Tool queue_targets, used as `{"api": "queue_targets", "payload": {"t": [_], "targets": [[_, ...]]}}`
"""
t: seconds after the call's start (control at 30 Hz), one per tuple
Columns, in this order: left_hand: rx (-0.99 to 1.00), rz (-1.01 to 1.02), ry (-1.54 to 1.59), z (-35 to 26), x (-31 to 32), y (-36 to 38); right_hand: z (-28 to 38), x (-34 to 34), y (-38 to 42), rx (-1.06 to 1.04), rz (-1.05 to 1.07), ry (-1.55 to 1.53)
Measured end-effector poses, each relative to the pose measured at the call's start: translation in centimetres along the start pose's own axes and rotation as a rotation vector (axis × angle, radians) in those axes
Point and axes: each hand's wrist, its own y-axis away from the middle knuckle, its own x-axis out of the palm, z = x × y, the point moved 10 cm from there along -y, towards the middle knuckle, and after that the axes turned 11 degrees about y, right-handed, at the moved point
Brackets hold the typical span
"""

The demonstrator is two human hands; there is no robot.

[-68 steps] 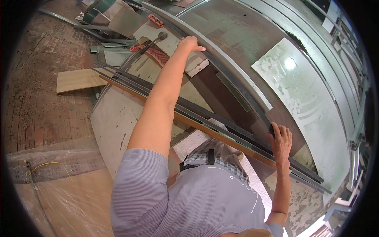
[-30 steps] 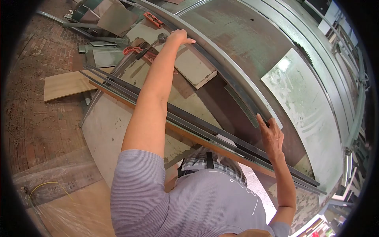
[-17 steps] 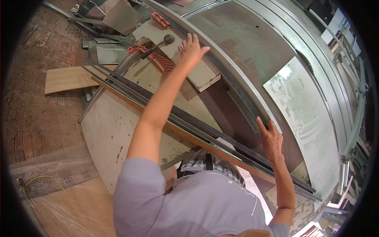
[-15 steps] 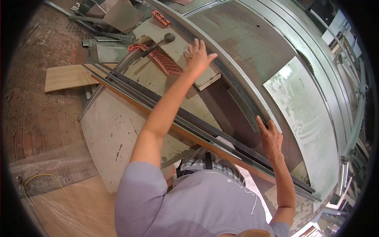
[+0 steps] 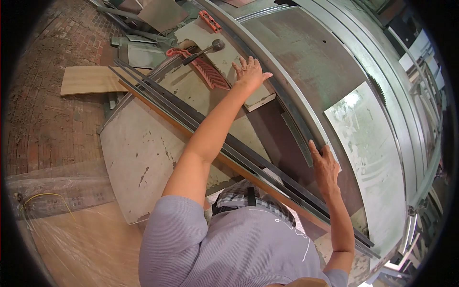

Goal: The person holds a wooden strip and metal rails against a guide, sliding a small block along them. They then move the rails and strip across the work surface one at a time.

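A long metal bar (image 5: pixel 291 91), silvery along its top edge, lies curved by the lens across the machine table. My left hand (image 5: pixel 251 74) rests palm down beside it, fingers spread, over the end of a pale board (image 5: pixel 260 101). My right hand (image 5: pixel 326 167) grips the bar's near end, thumb apart from the fingers; what its palm covers is hidden. Between the hands, a narrow ruler-like strip (image 5: pixel 297 138) runs alongside the bar. Left of my left hand are a red ridged push handle (image 5: pixel 213 76) and a ball-ended lever (image 5: pixel 205 51).
Several long dark strips (image 5: pixel 239 146) cross the table close to my body. Past the bar, a toothed saw blade (image 5: pixel 377 89) stands beside a shiny metal sheet (image 5: pixel 373 143). A red bracket (image 5: pixel 210 21) sits at the far end. A wooden board (image 5: pixel 88 80) juts out left above the brick floor.
The view has shifted slightly, so the table appears a little lower and further right. Both hands keep nearly the same places along the bar.
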Motion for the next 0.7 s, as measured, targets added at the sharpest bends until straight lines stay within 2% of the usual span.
{"api": "queue_targets", "payload": {"t": [0.37,0.7], "targets": [[-0.032,0.118,-0.102,3.0,-0.9,-4.5,2.0,0.1,-4.7,-0.017,-0.022,-0.034],[-0.033,0.137,-0.163,6.2,-2.0,-8.8,4.2,0.3,-9.4,-0.052,-0.045,0.008]]}}
